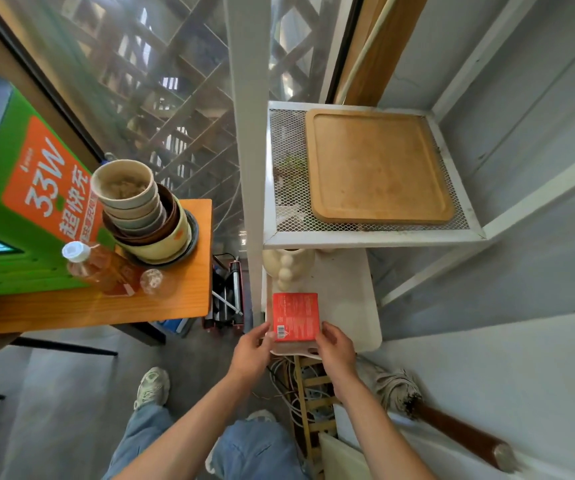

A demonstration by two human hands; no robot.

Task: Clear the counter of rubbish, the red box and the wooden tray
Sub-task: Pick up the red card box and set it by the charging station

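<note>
Holding the red box (pixel 295 317) between both hands: left hand (pixel 252 351) pinching its near left edge, right hand (pixel 335 348) closed on its near right edge, printed side up. Poised at the front of the lower white shelf (pixel 348 299), just beside a cream vase (pixel 288 268) further back; hard to tell whether resting on the shelf or lifted slightly off it. Lying flat on the mesh shelf (pixel 286 161) above, well apart from the box: the wooden tray (pixel 378 166), apparently already stowed. Left on the orange bench (pixel 140 306): a stack of used bowls (pixel 140 213), a bottle (pixel 95 268) of amber drink and a small clear cup (pixel 156 282), beside a green charging kiosk (pixel 12 202). Judging from this: tray done, box nearly placed, rubbish possibly remaining on the bench, though uncertain which of those items count as rubbish.
</note>
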